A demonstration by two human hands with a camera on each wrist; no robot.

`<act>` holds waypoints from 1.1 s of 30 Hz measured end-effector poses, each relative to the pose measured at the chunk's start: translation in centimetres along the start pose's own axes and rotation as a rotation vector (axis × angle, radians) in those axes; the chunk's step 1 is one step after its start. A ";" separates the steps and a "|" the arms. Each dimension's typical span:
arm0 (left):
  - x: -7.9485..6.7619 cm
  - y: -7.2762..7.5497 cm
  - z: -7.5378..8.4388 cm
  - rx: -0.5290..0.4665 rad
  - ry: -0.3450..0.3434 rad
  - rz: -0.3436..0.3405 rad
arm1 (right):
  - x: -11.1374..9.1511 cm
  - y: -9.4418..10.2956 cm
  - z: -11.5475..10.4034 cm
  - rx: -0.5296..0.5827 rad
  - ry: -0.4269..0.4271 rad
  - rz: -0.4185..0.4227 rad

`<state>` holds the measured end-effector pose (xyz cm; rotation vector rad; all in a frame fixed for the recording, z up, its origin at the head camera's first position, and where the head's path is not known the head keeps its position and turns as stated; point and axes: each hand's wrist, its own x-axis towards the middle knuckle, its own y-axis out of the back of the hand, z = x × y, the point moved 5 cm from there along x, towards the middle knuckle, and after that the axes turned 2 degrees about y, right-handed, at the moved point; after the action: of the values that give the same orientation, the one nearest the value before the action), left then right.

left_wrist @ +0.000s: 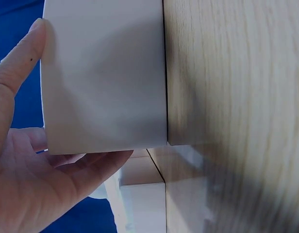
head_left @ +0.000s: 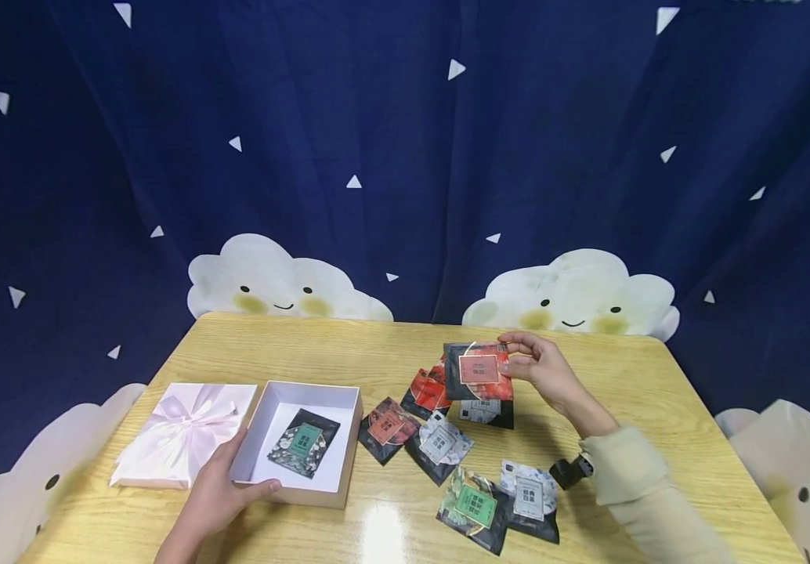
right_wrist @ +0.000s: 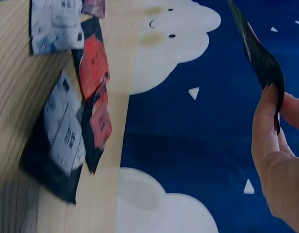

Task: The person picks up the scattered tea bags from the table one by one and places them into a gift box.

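My right hand [head_left: 542,372] pinches a red-and-black sachet [head_left: 479,370] by its right edge, above other sachets at the back of the table. In the right wrist view that sachet [right_wrist: 263,60] is seen nearly edge-on between thumb and fingers. At the left, my left hand [head_left: 218,493] holds the near left corner of an open white box [head_left: 348,470], thumb on the front rim and fingers along the side. Inside the box lies a dark sachet with a green label [head_left: 301,443]. The left wrist view shows the box's plain front wall [left_wrist: 106,82] standing on the table.
A white lid with a pale ribbon bow [head_left: 182,431] sits left of the box. Several sachets lie right of it, including a red one [head_left: 385,428], a white one [head_left: 440,445] and a green one [head_left: 474,507]. A small black object [head_left: 571,471] is by the right sleeve.
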<state>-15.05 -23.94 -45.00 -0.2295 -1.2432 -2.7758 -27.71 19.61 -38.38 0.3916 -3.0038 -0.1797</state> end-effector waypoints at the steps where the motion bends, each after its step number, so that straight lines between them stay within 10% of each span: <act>1: 0.0 0.0 0.0 0.002 0.002 -0.002 | 0.1 -0.4 -0.1 0.007 -0.003 -0.007; 33: 0.0 0.1 0.1 -0.017 0.006 0.000 | 2.4 -11.6 0.1 0.160 -0.032 -0.128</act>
<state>-14.98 -23.93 -44.83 -0.2226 -1.2180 -2.7859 -27.13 7.81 -39.75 0.6023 -3.0349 0.0455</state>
